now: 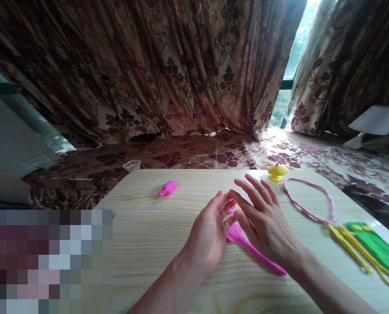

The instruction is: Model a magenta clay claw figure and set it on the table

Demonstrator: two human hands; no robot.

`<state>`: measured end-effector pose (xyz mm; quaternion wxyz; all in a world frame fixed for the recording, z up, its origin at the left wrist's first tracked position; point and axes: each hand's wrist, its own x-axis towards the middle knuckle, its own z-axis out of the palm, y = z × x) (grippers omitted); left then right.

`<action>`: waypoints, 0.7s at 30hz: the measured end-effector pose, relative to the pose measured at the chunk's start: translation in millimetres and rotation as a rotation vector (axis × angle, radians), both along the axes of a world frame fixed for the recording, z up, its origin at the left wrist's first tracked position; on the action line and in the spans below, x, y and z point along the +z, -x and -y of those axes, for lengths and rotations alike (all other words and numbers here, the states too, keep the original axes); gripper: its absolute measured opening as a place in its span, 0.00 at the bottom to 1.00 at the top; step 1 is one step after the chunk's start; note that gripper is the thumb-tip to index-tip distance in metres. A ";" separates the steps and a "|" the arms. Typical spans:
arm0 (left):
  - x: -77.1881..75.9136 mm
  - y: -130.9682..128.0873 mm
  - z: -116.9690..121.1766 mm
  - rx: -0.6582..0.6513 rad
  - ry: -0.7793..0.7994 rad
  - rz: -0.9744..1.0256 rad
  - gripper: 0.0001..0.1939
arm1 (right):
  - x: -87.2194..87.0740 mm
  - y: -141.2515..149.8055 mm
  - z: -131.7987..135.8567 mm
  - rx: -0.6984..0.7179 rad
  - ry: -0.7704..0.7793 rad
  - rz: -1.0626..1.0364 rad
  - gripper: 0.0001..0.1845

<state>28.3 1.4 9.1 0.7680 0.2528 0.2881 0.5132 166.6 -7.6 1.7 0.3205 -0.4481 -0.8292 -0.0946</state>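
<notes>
My left hand [209,231] is above the middle of the table, palm turned inward, its curled fingers around a small piece of pink modelling clay [231,210]. From the other side, the index finger and thumb of my right hand [262,213] close in on the same piece, while its other fingers stretch out. The hands partly hide the clay. Below them on the tabletop lies a pink clay shape [259,254] like a spoon, with a wide head and a long thin handle. A pink clay lump [168,188] rests farther back on the left.
On the right of the wooden table [142,244] are a yellow clay pot shape [277,172], a twisted pink clay ring [332,205], yellow clay strips [353,250] and a green clay slab [379,248]. A clear container [131,165] sits past the far edge, before patterned curtains [194,65].
</notes>
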 end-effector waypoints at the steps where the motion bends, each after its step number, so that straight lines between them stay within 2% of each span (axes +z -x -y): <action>1: 3.1 0.3 0.4 -0.036 0.012 0.056 0.14 | -0.4 0.0 -1.0 -0.003 -0.004 0.021 0.20; 5: 12.3 0.2 2.5 -0.176 -0.032 0.154 0.24 | -2.8 -1.7 -3.9 -0.053 -0.018 0.032 0.22; 8: 13.4 0.0 3.7 -0.241 -0.044 0.187 0.28 | -4.5 -3.1 -4.1 -0.061 -0.003 0.059 0.22; 13: 11.0 0.5 3.7 -0.270 -0.061 0.234 0.30 | -5.1 -3.1 -3.4 -0.099 0.024 0.062 0.23; 17: 10.3 0.4 3.0 -0.280 -0.045 0.254 0.31 | -4.9 -1.8 -1.5 -0.055 0.059 0.101 0.25; 21: 9.8 -0.4 2.7 -0.285 -0.043 0.256 0.31 | -4.8 -2.6 -1.4 -0.104 0.043 0.085 0.25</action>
